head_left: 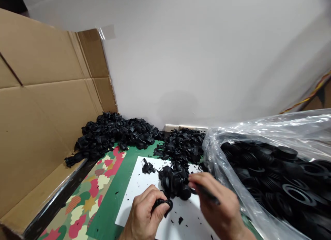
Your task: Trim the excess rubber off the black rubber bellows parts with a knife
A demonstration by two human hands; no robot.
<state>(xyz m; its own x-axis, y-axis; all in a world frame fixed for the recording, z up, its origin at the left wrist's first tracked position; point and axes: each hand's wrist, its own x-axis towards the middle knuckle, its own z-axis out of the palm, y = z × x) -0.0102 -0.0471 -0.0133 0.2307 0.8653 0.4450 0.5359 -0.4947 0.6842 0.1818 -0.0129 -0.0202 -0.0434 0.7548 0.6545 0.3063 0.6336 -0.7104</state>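
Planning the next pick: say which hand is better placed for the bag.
Probably the right hand: it is nearer the bag, though holding a black tool; the left hand grips a black part farther off.

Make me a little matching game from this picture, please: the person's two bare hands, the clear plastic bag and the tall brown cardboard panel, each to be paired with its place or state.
Column one
1. Left hand
2. Right hand
3. Clear plastic bag
4. Tall brown cardboard panel

Column two
A. Contains many ribbed black parts
B. Stands along the picture's left side
C. Grips a slim black tool
D. Pinches one small black piece

Right pairs: 1-D, 2-C, 3-A, 4-B
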